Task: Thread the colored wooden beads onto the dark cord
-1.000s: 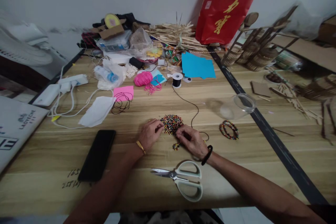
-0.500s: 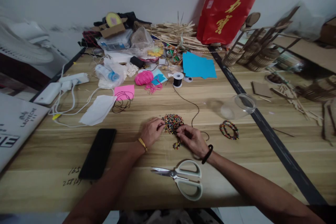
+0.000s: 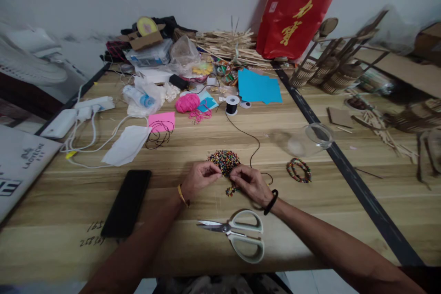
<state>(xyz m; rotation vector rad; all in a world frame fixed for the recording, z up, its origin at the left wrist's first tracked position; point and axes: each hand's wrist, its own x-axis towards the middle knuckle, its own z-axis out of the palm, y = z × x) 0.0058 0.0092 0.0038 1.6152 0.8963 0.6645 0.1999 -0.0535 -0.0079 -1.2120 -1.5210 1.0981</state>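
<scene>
Fingertips of the left hand [image 3: 200, 178] and right hand [image 3: 254, 184] are pinched closed beside the multicoloured bead pile [image 3: 224, 158] on the wooden table [image 3: 310, 234]; whatever is gripped cannot be told. Strung beads [image 3: 230, 191] are seen just below.

Small multicoloured beads [image 3: 224, 161] lie loosely heaped beyond a short, curled bead strand [image 3: 230, 191], beside winding black cord [image 3: 258, 143].

Black phone [image 3: 126, 203], white power strip [image 3: 99, 103], pink yarn [image 3: 187, 103], blue paper [image 3: 260, 86], tall red bag [image 3: 289, 14]
</scene>
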